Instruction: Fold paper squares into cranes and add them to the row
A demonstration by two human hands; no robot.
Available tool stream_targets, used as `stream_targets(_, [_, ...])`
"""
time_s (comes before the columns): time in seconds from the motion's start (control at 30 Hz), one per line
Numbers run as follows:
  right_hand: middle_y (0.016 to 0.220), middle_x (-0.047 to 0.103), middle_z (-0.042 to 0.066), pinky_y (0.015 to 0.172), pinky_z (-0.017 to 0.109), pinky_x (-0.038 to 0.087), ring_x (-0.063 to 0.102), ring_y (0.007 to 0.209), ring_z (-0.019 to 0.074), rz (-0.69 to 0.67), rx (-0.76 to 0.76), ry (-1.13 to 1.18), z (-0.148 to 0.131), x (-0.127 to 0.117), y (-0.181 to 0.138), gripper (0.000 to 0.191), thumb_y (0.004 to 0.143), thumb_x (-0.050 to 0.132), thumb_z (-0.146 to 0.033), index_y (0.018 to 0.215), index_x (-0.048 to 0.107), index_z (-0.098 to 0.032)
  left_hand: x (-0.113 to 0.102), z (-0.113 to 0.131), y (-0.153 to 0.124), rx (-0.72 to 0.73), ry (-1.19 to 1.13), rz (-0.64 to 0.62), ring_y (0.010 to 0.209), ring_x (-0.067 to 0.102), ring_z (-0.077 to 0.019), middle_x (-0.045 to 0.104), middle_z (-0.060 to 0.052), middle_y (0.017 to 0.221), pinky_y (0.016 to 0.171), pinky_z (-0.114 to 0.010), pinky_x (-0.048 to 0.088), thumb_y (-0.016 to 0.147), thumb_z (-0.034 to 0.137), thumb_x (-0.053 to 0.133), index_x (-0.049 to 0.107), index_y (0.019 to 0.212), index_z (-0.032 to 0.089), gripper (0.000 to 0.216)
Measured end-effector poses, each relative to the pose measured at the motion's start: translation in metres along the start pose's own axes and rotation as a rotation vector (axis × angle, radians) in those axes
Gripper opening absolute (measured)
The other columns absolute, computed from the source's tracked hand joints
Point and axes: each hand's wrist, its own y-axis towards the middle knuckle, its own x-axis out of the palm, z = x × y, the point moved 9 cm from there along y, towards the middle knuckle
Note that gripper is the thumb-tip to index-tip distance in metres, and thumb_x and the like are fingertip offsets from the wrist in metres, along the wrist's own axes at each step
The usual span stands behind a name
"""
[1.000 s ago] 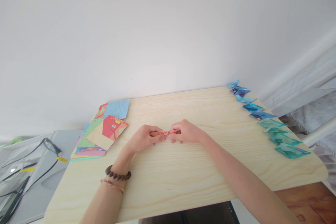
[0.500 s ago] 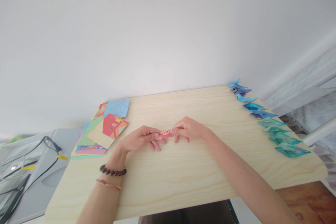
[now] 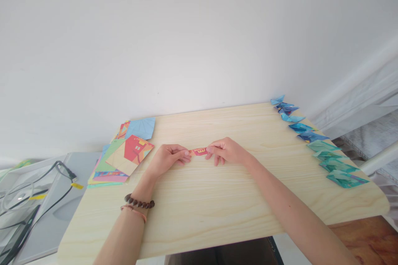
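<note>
A small folded piece of red origami paper (image 3: 199, 151) with yellow marks is stretched level between my two hands, above the middle of the table. My left hand (image 3: 169, 158) pinches its left end between thumb and fingers; a dark bead bracelet (image 3: 139, 203) and a copper-coloured band sit on that wrist. At the other end, my right hand (image 3: 225, 151) grips the paper with thumb and forefinger, its other fingers curled loosely below. The fingertips cover both ends of the paper.
Patterned paper sheets (image 3: 120, 161) lie stacked at the table's left. Several folded blue and green paper shapes (image 3: 311, 136) line the right edge. Left of the table (image 3: 217, 223) are a grey surface (image 3: 66, 198) and a box with cables (image 3: 27, 190). A white wall stands behind.
Both hands have risen slightly away from me with the paper. More of the paper shows between them, and my left hand's fingers are now curled in more.
</note>
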Motion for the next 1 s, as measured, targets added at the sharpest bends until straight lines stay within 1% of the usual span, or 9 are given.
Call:
stream_targets(0.07, [0.095, 0.069, 0.012, 0.042, 0.018, 0.046, 0.065, 0.056, 0.0122, -0.002, 0.002, 0.028, 0.004, 0.001, 0.002, 0.046, 0.082, 0.048, -0.053, 0.097, 0.065, -0.012, -0.004, 0.002, 0.0, 0.022, 0.033, 0.058, 0.073, 0.065, -0.0187, 0.07, -0.011, 0.08, 0.065, -0.028, 0.053, 0.075, 0.043, 0.063, 0.066, 0.085, 0.01, 0.035])
stream_targets(0.27, [0.092, 0.07, 0.013, 0.043, 0.019, 0.045, 0.065, 0.055, 0.0121, 0.043, -0.011, 0.074, 0.004, -0.004, 0.004, 0.05, 0.081, 0.048, -0.055, 0.093, 0.066, -0.01, -0.003, 0.009, -0.001, 0.077, 0.08, 0.072, 0.066, 0.063, -0.0166, 0.07, -0.011, 0.076, 0.057, -0.025, 0.05, 0.08, 0.051, 0.052, 0.064, 0.08, 0.01, 0.043])
stream_targets(0.33, [0.089, 0.07, 0.014, 0.042, 0.019, 0.044, 0.064, 0.053, 0.0119, 0.078, -0.033, 0.113, 0.001, -0.004, 0.004, 0.051, 0.081, 0.047, -0.056, 0.089, 0.066, -0.009, 0.002, 0.014, -0.001, 0.127, 0.032, 0.045, 0.07, 0.063, -0.0177, 0.068, -0.013, 0.081, 0.054, -0.023, 0.048, 0.081, 0.052, 0.049, 0.062, 0.085, 0.009, 0.044])
stream_targets(0.4, [0.086, 0.07, 0.014, 0.041, 0.019, 0.042, 0.063, 0.051, 0.0123, 0.091, -0.046, 0.154, -0.001, 0.002, 0.006, 0.052, 0.081, 0.047, -0.057, 0.088, 0.065, -0.009, 0.013, 0.021, -0.001, 0.201, -0.002, -0.025, 0.068, 0.061, -0.0161, 0.066, -0.011, 0.082, 0.05, -0.022, 0.045, 0.081, 0.052, 0.051, 0.06, 0.087, 0.01, 0.043])
stream_targets(0.5, [0.08, 0.07, 0.012, 0.038, 0.018, 0.039, 0.063, 0.051, 0.0129, 0.054, -0.054, 0.158, -0.006, 0.019, 0.007, 0.053, 0.081, 0.044, -0.058, 0.088, 0.064, -0.01, 0.033, 0.025, -0.002, 0.221, 0.017, -0.123, 0.048, 0.047, -0.008, 0.058, -0.003, 0.063, 0.044, -0.02, 0.035, 0.083, 0.05, 0.049, 0.058, 0.075, 0.011, 0.041])
stream_targets(0.63, [0.06, 0.063, 0.004, 0.043, 0.019, 0.04, 0.06, 0.049, 0.0107, 0.005, -0.087, 0.109, -0.015, 0.031, 0.005, 0.05, 0.084, 0.042, -0.056, 0.07, 0.061, -0.012, 0.046, 0.029, -0.004, 0.181, 0.013, -0.166, 0.044, 0.034, -0.006, 0.045, 0.002, 0.049, 0.044, -0.021, 0.024, 0.086, 0.047, 0.044, 0.049, 0.058, 0.013, 0.045])
stream_targets(0.7, [0.054, 0.058, 0.001, 0.049, 0.021, 0.042, 0.056, 0.048, 0.0094, -0.045, -0.108, 0.115, -0.019, 0.033, 0.002, 0.048, 0.085, 0.043, -0.053, 0.064, 0.058, -0.013, 0.05, 0.031, -0.006, 0.176, -0.027, -0.195, 0.045, 0.032, -0.0067, 0.041, 0.002, 0.048, 0.046, -0.022, 0.023, 0.086, 0.047, 0.045, 0.047, 0.056, 0.014, 0.045])
stream_targets(0.87, [0.057, 0.057, 0.0, 0.058, 0.023, 0.043, 0.053, 0.051, 0.0087, -0.197, -0.112, 0.127, -0.025, 0.037, -0.003, 0.043, 0.086, 0.043, -0.05, 0.068, 0.059, -0.013, 0.051, 0.029, -0.005, 0.136, -0.117, -0.221, 0.042, 0.028, -0.0066, 0.037, 0.004, 0.044, 0.045, -0.024, 0.018, 0.086, 0.047, 0.044, 0.047, 0.056, 0.014, 0.044])
stream_targets(1.0, [0.058, 0.058, 0.001, 0.057, 0.022, 0.041, 0.054, 0.051, 0.0089, -0.242, -0.103, 0.118, -0.025, 0.037, -0.004, 0.042, 0.087, 0.043, -0.048, 0.069, 0.059, -0.013, 0.054, 0.029, -0.006, 0.136, -0.145, -0.244, 0.039, 0.024, -0.0059, 0.033, 0.005, 0.04, 0.044, -0.025, 0.014, 0.088, 0.046, 0.041, 0.049, 0.058, 0.014, 0.045])
